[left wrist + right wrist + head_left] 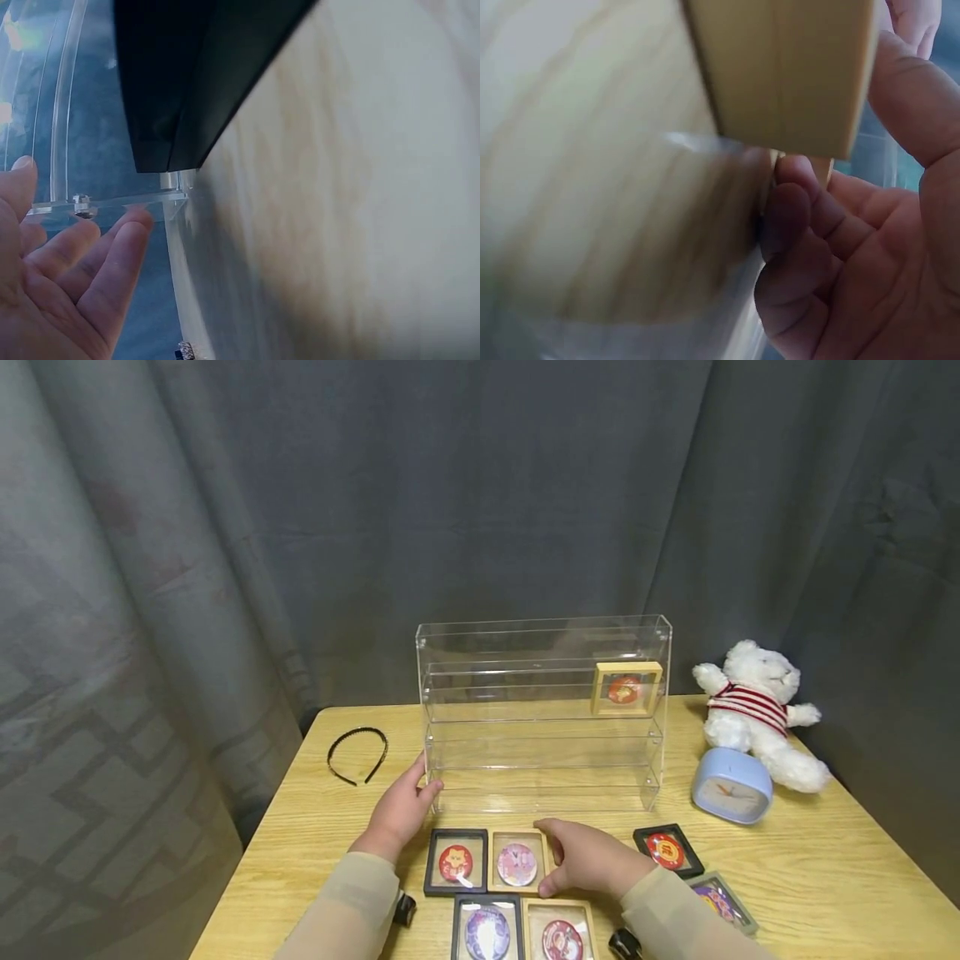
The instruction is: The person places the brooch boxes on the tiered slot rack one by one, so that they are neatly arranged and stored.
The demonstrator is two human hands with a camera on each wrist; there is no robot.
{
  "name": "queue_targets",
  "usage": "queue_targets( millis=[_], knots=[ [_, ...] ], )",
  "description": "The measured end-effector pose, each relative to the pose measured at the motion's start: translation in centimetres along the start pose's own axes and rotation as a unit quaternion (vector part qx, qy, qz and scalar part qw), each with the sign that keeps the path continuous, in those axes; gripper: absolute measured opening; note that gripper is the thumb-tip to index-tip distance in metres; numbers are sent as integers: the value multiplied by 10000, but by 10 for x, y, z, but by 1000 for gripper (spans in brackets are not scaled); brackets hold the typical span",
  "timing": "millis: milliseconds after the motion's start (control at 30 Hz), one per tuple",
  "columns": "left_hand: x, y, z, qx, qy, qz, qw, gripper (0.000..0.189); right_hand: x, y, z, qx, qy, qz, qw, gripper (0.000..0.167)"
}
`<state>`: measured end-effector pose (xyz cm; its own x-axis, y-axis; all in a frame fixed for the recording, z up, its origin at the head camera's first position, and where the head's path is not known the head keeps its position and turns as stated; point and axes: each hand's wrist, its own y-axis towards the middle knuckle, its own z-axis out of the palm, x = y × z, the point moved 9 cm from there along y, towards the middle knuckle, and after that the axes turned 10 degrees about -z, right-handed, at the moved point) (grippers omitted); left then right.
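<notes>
A clear acrylic display shelf [540,752] with several tiers stands on the table. My left hand [401,810] holds its lower left side, thumb at the front edge; in the left wrist view the fingers [112,270] lie along the clear panel. My right hand [596,856] grips a light wooden frame with a pink round badge [517,864], thumb near its lower corner and fingertips at the top edge. In the right wrist view a pale wooden frame edge [787,75] sits between thumb and fingers. One wooden frame with a red badge [624,690] stands on the shelf's upper right.
Beside the held frame lies a black frame with a red badge [455,862]; two more frames, one black [487,935] and one wooden [562,935], lie nearer. Two frames [667,852] lie at right. A blue clock [731,785], white teddy bear [753,710] and black headband [357,732] flank the shelf.
</notes>
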<state>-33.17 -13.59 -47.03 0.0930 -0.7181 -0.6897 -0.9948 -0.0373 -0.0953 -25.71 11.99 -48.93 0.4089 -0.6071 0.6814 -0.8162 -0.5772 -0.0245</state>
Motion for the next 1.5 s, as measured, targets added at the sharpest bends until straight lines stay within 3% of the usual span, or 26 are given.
queue_targets(
  millis=[233,400,467,600,800,967,1100,1267,1500],
  knots=[
    [2,0,0,-24,-8,-35,10000,65,-3,-2,-7,-364,531,54,9979,94],
    [2,0,2,-36,-67,3,10000,64,-2,-4,-23,-786,928,-134,9925,78],
    [2,0,3,-13,-100,-10,9999,65,0,-4,-35,-1035,851,-233,9907,72],
    [3,0,5,14,-138,-22,9999,65,9,-4,-76,-1733,586,-484,9819,67],
    [4,1,2,-13,-93,0,10000,65,38,1,-157,-2568,125,-853,9626,59],
    [4,2,-2,-20,-83,42,10000,66,60,9,-219,-3115,-492,-849,9452,54],
    [3,3,-2,1,-72,47,10000,66,67,16,-253,-3373,-638,-724,9364,49],
    [1,4,-2,-15,-42,98,9999,66,59,24,-266,-3295,-470,-471,9418,41],
    [1,2,2,19,-111,118,9999,65,46,22,-262,-3215,-472,-202,9455,36]
  ],
)
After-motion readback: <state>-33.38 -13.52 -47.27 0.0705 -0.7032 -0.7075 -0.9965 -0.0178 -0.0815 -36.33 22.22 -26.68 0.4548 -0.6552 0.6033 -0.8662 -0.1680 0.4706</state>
